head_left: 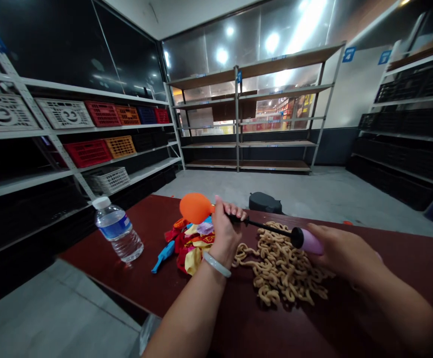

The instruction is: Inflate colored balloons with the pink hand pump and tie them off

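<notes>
A hand balloon pump (270,227) stretches between my two hands, with its thin black rod showing. My left hand (226,223) is wrapped around the pump's black end, at the neck of a small, partly inflated orange balloon (196,208). Around the pump's light purple body (311,242) my right hand (336,246) is closed. Just below the orange balloon lies a heap of limp balloons (194,248) in red, yellow, blue and other colours. Under the rod, a pile of tan, twisted, rope-like pieces (287,273) covers part of the table.
A water bottle (117,231) with a white cap stands at the left of the dark red table (142,219). Behind the table, a dark grey object (265,202) rests near the floor. Shelves with coloured crates (102,113) line the left wall; metal racks (237,119) stand behind.
</notes>
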Motion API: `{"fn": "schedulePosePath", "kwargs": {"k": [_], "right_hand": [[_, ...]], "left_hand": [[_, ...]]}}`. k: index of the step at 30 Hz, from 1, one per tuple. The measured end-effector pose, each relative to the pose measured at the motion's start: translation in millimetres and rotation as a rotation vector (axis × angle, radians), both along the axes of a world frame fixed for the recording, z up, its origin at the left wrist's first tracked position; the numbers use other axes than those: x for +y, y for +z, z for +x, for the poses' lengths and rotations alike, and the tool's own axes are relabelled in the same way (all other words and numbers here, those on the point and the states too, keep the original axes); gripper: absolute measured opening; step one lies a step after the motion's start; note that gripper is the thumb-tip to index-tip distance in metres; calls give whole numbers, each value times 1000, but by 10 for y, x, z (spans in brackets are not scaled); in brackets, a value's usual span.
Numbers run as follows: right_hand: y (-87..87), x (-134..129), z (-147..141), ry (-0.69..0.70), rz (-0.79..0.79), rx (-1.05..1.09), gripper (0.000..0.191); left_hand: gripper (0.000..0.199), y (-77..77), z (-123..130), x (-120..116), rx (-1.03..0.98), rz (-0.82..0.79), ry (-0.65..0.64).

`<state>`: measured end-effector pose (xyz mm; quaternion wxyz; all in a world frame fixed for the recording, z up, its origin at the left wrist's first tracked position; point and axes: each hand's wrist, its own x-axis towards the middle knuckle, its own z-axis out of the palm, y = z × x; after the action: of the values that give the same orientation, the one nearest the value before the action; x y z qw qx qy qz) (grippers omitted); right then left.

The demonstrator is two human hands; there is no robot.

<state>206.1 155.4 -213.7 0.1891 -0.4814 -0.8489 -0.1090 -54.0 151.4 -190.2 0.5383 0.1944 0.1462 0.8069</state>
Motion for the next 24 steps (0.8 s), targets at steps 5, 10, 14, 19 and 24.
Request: {"fn": "schedulePosePath", "kwargs": {"k": [5,10,14,19,24], "right_hand": [[-78,-120,-213,-65,78,-89,44],[-118,-209,-351,-14,157,-30,54],[-84,-262,-385,10,200,-51,43],[-34,-383,-537,0,134,-19,39],[-50,-270,-418,27,76,41,59]], "left_hand": [[41,-110,335,-62,75,-19,-61],[40,-197,619,-213,217,-2,-173],[46,-212,691,-274,105,-19,-296],[55,-83,622,-304,31,16,-262],[55,96,286,-228,69,28,-81]]}}
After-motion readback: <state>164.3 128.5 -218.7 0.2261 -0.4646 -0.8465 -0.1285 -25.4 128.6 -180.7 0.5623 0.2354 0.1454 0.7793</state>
